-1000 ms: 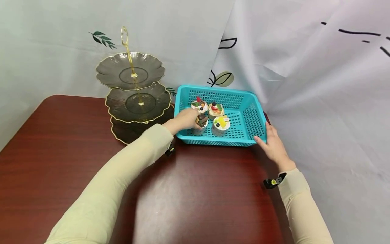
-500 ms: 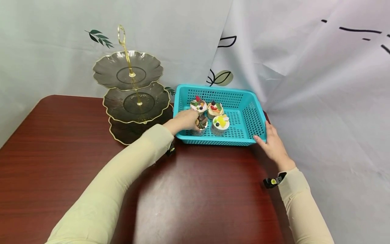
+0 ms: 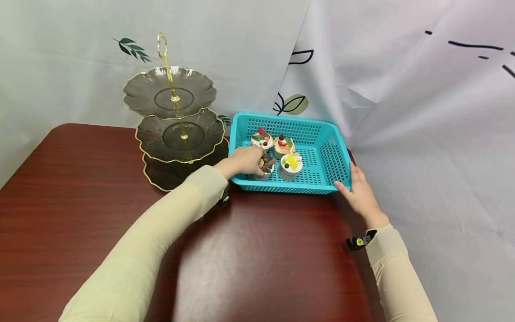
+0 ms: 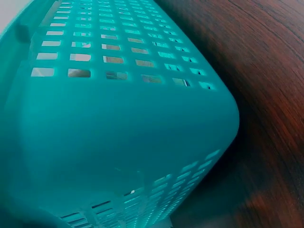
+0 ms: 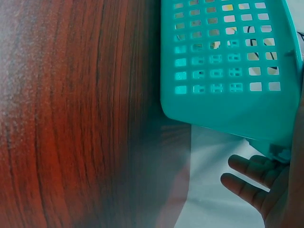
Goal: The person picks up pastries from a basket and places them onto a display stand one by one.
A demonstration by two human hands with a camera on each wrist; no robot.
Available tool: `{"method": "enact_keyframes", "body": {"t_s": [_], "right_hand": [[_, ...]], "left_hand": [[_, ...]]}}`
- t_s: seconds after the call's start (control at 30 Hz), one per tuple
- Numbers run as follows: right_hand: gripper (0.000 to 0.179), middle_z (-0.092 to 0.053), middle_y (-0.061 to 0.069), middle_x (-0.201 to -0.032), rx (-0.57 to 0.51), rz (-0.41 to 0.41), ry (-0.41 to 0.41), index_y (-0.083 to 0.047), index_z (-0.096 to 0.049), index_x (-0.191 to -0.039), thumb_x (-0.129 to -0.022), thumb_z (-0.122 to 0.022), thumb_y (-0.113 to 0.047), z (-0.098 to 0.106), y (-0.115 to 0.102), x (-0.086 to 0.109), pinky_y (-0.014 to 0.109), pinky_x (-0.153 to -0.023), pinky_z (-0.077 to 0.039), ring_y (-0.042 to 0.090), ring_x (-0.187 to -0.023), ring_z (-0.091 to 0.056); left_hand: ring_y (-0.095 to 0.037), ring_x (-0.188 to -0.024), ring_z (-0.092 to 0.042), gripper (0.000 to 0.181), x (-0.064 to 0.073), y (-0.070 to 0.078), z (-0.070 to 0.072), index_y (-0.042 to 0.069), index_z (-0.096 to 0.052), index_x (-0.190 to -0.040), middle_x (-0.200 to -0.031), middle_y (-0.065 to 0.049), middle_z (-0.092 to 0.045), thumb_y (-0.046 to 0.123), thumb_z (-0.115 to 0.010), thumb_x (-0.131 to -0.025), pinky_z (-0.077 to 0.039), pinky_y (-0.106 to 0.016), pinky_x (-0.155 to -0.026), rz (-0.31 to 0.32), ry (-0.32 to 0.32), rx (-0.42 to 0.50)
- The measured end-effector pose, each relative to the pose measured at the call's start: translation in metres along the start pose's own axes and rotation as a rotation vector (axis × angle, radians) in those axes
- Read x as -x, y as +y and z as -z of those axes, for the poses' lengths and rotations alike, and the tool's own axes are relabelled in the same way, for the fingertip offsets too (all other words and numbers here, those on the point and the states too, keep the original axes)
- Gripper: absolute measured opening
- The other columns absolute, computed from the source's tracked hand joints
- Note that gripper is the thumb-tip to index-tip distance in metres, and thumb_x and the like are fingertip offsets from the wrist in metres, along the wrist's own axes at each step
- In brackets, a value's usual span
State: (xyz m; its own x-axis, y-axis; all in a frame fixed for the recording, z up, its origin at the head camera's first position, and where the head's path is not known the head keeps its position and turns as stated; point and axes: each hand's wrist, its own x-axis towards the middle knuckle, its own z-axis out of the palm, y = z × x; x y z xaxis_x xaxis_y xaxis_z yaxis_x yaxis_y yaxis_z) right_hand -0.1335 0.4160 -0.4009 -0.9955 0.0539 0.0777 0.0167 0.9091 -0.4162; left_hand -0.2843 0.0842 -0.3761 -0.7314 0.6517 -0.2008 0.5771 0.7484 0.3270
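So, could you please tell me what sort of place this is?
Probably an indoor corner staged for recording: a creased, leaf-printed backdrop hangs behind a wood-grain table, and a tiered stand is set out there.

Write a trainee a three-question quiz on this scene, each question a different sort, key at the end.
1. How many cupcakes show in the basket?
2. Which cupcake does the left hand grip?
A. the yellow-topped one
B. the brown-topped one
C. none of them
3. True or false: the right hand touches the stand.

Key
1. Four.
2. B.
3. False; it touches the basket, at its front right corner.
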Motion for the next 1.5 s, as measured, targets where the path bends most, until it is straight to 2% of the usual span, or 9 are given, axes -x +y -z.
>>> {"method": "enact_keyframes", "body": {"t_s": [0.23, 0.47, 0.6, 0.87, 1.1, 1.27, 1.5], "right_hand": [[0.085, -0.018, 0.031, -0.153, 0.000, 0.005, 0.004, 0.000, -0.004, -0.154, -0.098, -0.047, -0.047, -0.001, 0.000, 0.000, 0.067, -0.103, -0.031, 0.049, -0.131, -0.033], [0.084, -0.020, 0.031, -0.152, 0.004, 0.021, 0.019, 0.002, -0.006, -0.153, -0.097, -0.048, -0.045, -0.002, -0.001, -0.001, 0.066, -0.103, -0.031, 0.049, -0.131, -0.033], [0.085, -0.018, 0.031, -0.153, 0.006, 0.023, 0.015, 0.001, -0.005, -0.153, -0.097, -0.048, -0.046, -0.002, -0.001, -0.001, 0.066, -0.103, -0.031, 0.050, -0.131, -0.033], [0.085, -0.018, 0.030, -0.153, 0.008, 0.016, 0.008, 0.002, -0.006, -0.153, -0.097, -0.048, -0.046, -0.001, -0.001, 0.000, 0.066, -0.104, -0.030, 0.050, -0.133, -0.032], [0.085, -0.019, 0.031, -0.153, -0.001, 0.013, 0.003, 0.002, -0.006, -0.153, -0.097, -0.049, -0.046, -0.004, -0.001, 0.002, 0.066, -0.105, -0.030, 0.049, -0.133, -0.031], [0.085, -0.018, 0.031, -0.153, -0.008, 0.012, -0.001, 0.001, -0.005, -0.153, -0.097, -0.048, -0.045, -0.004, -0.002, 0.004, 0.066, -0.105, -0.030, 0.048, -0.132, -0.032], [0.085, -0.016, 0.030, -0.154, -0.014, 0.000, -0.005, -0.001, -0.002, -0.154, -0.098, -0.046, -0.048, 0.000, -0.001, 0.005, 0.066, -0.105, -0.028, 0.049, -0.134, -0.030]], "left_hand": [[-0.018, -0.072, -0.051, 0.037, 0.001, -0.001, 0.000, 0.013, -0.057, -0.090, -0.083, -0.004, -0.056, 0.045, -0.071, -0.082, -0.037, -0.030, -0.055, 0.015, 0.001, 0.022], [-0.019, -0.077, -0.054, 0.047, 0.002, -0.003, -0.002, 0.010, -0.057, -0.107, -0.089, -0.003, -0.060, 0.044, -0.074, -0.079, -0.041, -0.033, -0.059, 0.007, 0.039, 0.073], [-0.020, -0.084, -0.057, 0.057, 0.003, -0.004, -0.002, 0.007, -0.055, -0.115, -0.096, -0.005, -0.061, 0.046, -0.074, -0.078, -0.045, -0.036, -0.065, 0.002, 0.070, 0.094], [-0.026, -0.106, -0.059, 0.082, 0.007, -0.003, -0.002, 0.001, -0.044, -0.137, -0.125, -0.013, -0.059, 0.049, -0.072, -0.078, -0.050, -0.043, -0.087, 0.006, 0.108, 0.123], [-0.029, -0.112, -0.058, 0.086, 0.010, -0.002, -0.004, 0.000, -0.043, -0.138, -0.129, -0.015, -0.058, 0.051, -0.073, -0.076, -0.050, -0.045, -0.091, 0.017, 0.130, 0.127], [-0.027, -0.106, -0.059, 0.082, 0.011, -0.001, -0.004, 0.001, -0.047, -0.134, -0.124, -0.014, -0.060, 0.053, -0.073, -0.075, -0.050, -0.044, -0.088, 0.019, 0.152, 0.136], [-0.025, -0.101, -0.059, 0.077, 0.014, 0.005, 0.005, 0.002, -0.050, -0.129, -0.116, -0.012, -0.061, 0.051, -0.074, -0.075, -0.051, -0.042, -0.084, -0.012, 0.201, 0.163]]}}
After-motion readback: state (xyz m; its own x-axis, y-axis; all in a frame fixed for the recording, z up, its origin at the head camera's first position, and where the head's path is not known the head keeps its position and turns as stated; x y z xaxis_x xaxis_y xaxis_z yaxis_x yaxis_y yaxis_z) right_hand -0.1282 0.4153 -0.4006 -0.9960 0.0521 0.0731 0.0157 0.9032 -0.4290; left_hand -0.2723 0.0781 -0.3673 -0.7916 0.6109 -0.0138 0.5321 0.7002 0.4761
